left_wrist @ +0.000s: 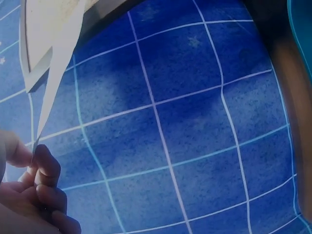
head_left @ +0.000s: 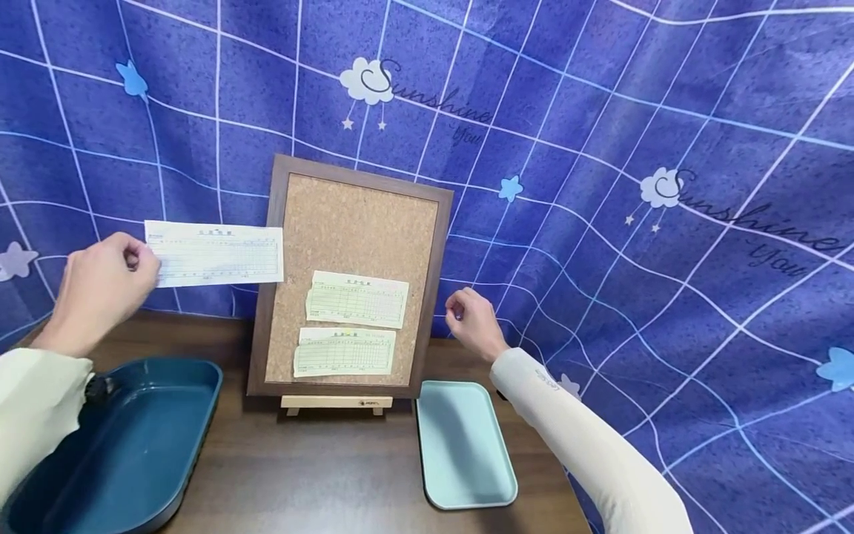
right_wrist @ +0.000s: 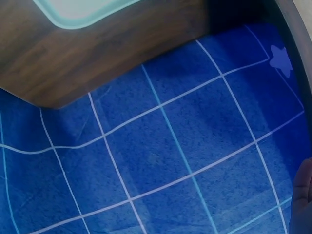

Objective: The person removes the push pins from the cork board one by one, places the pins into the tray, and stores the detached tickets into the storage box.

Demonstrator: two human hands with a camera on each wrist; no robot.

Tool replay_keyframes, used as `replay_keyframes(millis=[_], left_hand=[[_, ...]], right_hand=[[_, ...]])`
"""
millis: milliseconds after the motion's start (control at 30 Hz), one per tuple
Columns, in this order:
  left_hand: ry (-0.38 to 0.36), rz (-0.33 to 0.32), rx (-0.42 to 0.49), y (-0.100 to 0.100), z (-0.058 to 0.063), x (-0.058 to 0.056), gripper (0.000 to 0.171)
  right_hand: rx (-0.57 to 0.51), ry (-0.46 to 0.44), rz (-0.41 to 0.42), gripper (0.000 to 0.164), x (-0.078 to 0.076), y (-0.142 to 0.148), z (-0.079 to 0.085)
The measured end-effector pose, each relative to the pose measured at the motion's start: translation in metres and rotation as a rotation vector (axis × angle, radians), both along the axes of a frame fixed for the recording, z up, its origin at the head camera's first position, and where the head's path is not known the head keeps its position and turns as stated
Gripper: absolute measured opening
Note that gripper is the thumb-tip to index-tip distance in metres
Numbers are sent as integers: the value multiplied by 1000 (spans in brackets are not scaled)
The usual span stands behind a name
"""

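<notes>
My left hand (head_left: 110, 285) pinches the left end of a white printed form slip (head_left: 216, 254) between thumb and fingers. The slip is held up level, its right end overlapping the left frame of the corkboard (head_left: 363, 222) in the head view. Seen from the left wrist, the slip is nearly edge-on. Two pale green form slips, an upper (head_left: 357, 300) and a lower (head_left: 345, 352), are on the cork's lower half. To the right of the board my right hand (head_left: 475, 320) is raised with curled fingers, thumb near the index finger; nothing shows in it.
The brown-framed board leans on a small wooden easel (head_left: 336, 402) on the brown table (head_left: 300, 475). A deep dark blue tray (head_left: 203, 415) stands at the left, under my left forearm. A shallow light blue tray (head_left: 465, 445) lies at the right. Blue patterned curtain (head_left: 574, 148) hangs behind.
</notes>
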State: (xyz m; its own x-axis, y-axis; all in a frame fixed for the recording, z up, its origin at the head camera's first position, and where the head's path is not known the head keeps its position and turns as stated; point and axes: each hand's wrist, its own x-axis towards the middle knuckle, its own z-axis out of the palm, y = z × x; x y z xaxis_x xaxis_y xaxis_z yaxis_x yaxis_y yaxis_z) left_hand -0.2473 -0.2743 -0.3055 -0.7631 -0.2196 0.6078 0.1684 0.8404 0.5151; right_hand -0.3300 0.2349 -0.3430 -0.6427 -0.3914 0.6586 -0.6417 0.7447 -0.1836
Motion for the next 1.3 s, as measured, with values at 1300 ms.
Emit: replay_keyframes(millis=[1300], left_hand=[[89,-91,29,-43,-91,69,12]], right_hand=[[-10,-118,-47,17,22,33,-95]])
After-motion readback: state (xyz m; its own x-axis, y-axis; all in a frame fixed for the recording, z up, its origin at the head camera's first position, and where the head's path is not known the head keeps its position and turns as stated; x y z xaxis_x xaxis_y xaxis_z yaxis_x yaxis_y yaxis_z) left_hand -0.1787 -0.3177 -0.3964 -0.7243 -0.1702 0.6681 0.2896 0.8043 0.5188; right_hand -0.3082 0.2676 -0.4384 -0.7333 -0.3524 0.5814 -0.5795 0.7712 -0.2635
